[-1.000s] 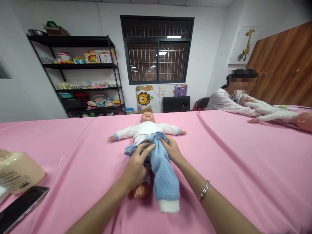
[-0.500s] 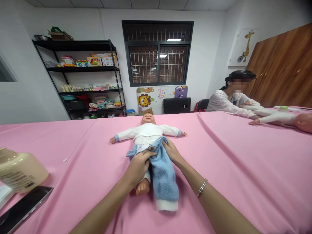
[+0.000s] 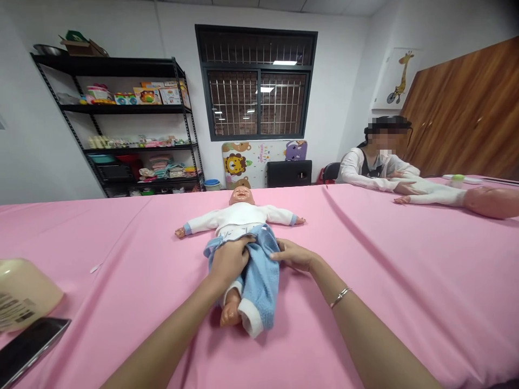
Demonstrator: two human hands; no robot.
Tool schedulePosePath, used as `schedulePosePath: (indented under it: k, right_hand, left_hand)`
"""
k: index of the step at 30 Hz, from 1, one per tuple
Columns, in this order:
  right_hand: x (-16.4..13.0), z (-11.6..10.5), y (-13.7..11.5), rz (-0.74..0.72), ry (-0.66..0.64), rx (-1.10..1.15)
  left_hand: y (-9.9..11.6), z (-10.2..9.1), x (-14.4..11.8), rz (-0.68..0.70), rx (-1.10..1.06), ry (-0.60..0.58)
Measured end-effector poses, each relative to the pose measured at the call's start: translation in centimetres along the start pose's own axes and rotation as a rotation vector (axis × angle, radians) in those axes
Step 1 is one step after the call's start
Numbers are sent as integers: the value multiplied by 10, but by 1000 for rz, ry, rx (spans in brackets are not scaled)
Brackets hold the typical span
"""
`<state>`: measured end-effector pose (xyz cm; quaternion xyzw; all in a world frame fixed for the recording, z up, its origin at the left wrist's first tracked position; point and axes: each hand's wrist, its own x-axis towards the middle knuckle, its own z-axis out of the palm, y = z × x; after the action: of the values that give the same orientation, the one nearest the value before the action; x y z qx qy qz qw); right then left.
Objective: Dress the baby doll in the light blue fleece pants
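On the pink counter (image 3: 121,243), a baby doll (image 3: 239,215) lies face up, arms spread. Over its hips, the left hand (image 3: 229,258) grips the waistband of blue fleece trousers (image 3: 259,278), fingers curled into the cloth. Beside the doll's hip, the right hand (image 3: 295,255) pinches the waistband's edge.
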<state>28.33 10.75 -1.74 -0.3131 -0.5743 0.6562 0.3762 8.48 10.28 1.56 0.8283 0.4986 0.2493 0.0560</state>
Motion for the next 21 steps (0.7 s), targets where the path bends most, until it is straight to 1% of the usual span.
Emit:
schedulePosePath:
  k: [2,3,5,7,10,12,15,17,21]
  right_hand:
    - [-5,-1,-5,41,-67,-65]
    - [-6,-2,-6,61,-72,-119]
    - [-4,-4,-4,72,-28,-209]
    - [1,-6,2,18,92,-236]
    - [12,-7,14,-105,327,-190]
    - [18,-4,19,-164,464,-141]
    - [24,4,20,-231,626,-21]
    - [26,10,18,-240,682,72]
    - [27,18,15,-186,694,175]
  left_hand:
    - [-5,-1,-3,-23,-61,21]
    - [-7,-1,-3,-29,-89,30]
    - [-9,-1,-4,-28,-126,46]
    - [-9,-1,-3,-42,-130,49]
    - [-6,-3,-3,-99,-99,30]
    - [-4,-4,-5,-73,-99,22]
    - [-1,-4,-7,10,-74,35]
    - [-2,-3,-8,14,-27,12]
    - [-4,-1,-4,24,18,-50]
